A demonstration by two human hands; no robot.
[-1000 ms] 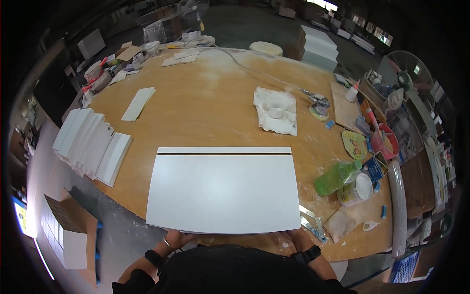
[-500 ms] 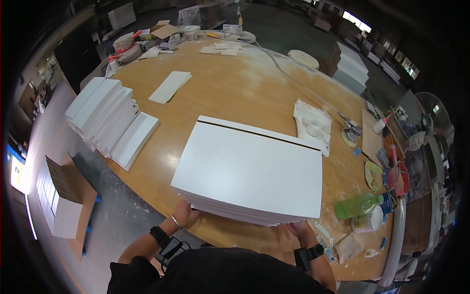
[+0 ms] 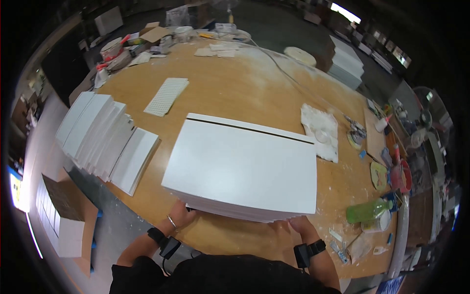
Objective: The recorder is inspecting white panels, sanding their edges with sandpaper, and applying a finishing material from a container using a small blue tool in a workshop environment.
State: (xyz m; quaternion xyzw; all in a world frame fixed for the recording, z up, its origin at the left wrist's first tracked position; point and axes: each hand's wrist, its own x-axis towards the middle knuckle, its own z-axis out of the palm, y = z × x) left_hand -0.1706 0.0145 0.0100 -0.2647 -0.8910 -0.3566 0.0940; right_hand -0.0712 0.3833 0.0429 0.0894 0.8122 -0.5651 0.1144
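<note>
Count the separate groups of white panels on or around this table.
3: the stack both hands grip, a leaning row at the table's left edge, a pile far right. Others may be hidden.

Both hands — left hand [image 3: 182, 214], right hand [image 3: 299, 226] — grip a white panel stack [image 3: 242, 166].

1 head-worn fisheye looks steeply down over the wooden worktable [image 3: 254, 88]; edges bend, probably from close range.

Bare wooden tabletop [image 3: 245, 93]: open beyond the stack of large white rectangular boards [image 3: 245, 169]. Left blocked by leaning white panels [image 3: 100, 134]; right crowded by green plastic bottle [image 3: 368, 211] and white crumpled cloth [image 3: 320, 131].
</note>
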